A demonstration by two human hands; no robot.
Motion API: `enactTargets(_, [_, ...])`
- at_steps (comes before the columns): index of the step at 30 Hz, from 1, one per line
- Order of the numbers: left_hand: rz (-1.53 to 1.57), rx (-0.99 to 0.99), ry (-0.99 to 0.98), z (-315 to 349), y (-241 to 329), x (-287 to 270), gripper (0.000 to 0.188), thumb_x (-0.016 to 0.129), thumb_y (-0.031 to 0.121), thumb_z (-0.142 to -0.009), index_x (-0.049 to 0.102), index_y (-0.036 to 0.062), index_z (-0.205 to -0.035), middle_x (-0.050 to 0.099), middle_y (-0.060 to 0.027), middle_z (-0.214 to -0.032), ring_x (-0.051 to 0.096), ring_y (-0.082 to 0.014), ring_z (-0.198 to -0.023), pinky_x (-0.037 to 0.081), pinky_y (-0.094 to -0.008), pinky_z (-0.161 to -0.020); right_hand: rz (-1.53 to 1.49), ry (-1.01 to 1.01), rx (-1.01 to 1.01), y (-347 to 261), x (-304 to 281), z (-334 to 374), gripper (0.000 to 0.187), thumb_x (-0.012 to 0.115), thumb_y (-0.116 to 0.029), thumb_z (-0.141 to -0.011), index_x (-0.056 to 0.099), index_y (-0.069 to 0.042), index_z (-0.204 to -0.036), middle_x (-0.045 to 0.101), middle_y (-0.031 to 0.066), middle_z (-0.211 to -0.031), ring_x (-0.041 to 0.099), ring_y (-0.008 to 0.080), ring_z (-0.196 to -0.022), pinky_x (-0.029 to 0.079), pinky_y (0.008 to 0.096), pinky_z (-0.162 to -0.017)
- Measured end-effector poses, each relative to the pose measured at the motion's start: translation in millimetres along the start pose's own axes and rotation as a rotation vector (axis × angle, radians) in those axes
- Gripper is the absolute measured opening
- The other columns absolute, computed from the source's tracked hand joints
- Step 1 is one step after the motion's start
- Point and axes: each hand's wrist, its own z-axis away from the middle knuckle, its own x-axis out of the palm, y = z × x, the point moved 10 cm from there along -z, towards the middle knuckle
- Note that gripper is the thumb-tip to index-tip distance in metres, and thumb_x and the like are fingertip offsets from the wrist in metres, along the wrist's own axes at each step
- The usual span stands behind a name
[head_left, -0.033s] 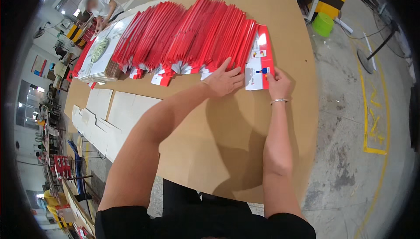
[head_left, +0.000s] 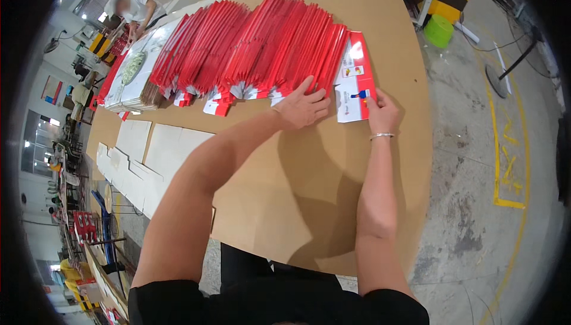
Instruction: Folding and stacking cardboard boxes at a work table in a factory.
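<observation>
A long row of flattened red-and-white printed cartons (head_left: 256,45) leans in overlapping fashion across the far half of the table. My left hand (head_left: 302,106) rests against the near edge of this row at its right end, fingers spread. At that end one carton (head_left: 354,81) lies almost flat with its printed face up, showing white panels, a blue picture and a red side. My right hand (head_left: 382,112) pinches the right edge of this carton between thumb and fingers. Its left part is tucked under the leaning cartons.
A brown board (head_left: 285,206) covers the table. White cardboard sheets (head_left: 169,152) lie at its left, and a white stack (head_left: 137,90) stands beyond them. Another person (head_left: 143,11) works at the far left. Right of the table, a green stool (head_left: 438,31) stands on the floor.
My right hand has moved slightly to the right, and the end carton has shifted with it, away from the row. The left hand has hardly moved.
</observation>
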Motion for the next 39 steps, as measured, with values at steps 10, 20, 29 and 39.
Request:
enactTargets(10, [0.260, -0.288, 0.047, 2.1, -6.2, -14.4, 0.037, 0.063, 0.030, -0.090, 0.060, 0.0104, -0.121, 0.057, -0.0051, -0.130, 0.047, -0.0244, -0.132, 0.030, -0.0618, -0.115, 0.422, -0.015, -0.155, -33.5, -36.6, 31.2, 0.030, 0.067, -0.011, -0.087, 0.068, -0.006, -0.117, 0.073, 0.0158, -0.086, 0.071, 0.0318, -0.076, 0.055, 0.0438, -0.072])
enactTargets(20, [0.625, -0.839, -0.014, 2.2, 79.8, -23.4, 0.077, 0.059, 0.049, -0.093, 0.040, -0.0028, -0.147, 0.035, -0.0289, -0.152, 0.033, -0.0448, -0.141, 0.025, -0.0525, -0.118, 0.547, -0.214, -0.649, -79.7, 3.0, 45.4, 0.033, 0.061, -0.025, -0.095, 0.065, -0.017, -0.127, 0.057, 0.0115, -0.137, 0.051, 0.0353, -0.126, 0.042, 0.0464, -0.102])
enactTargets(29, [0.589, -0.773, -0.033, -17.7, 70.0, -16.0, 0.084, 0.058, 0.055, -0.092, 0.043, -0.0111, -0.141, 0.035, -0.0313, -0.151, 0.035, -0.0460, -0.139, 0.028, -0.0539, -0.116, 0.902, -0.386, -0.709, -34.6, 52.4, 15.9, 0.042, 0.045, -0.032, -0.102, 0.054, -0.029, -0.143, 0.041, 0.0029, -0.157, 0.029, 0.0305, -0.148, 0.019, 0.0551, -0.119])
enactTargets(39, [0.536, -0.821, -0.221, -33.9, 68.2, -14.8, 0.088, 0.055, 0.061, -0.092, 0.041, -0.0106, -0.141, 0.037, -0.0333, -0.149, 0.040, -0.0445, -0.133, 0.036, -0.0512, -0.110, 0.981, -0.400, -0.598, -27.0, 48.2, 9.2, 0.044, 0.043, -0.032, -0.102, 0.050, -0.032, -0.146, 0.037, -0.0010, -0.160, 0.025, 0.0260, -0.150, 0.015, 0.0573, -0.121])
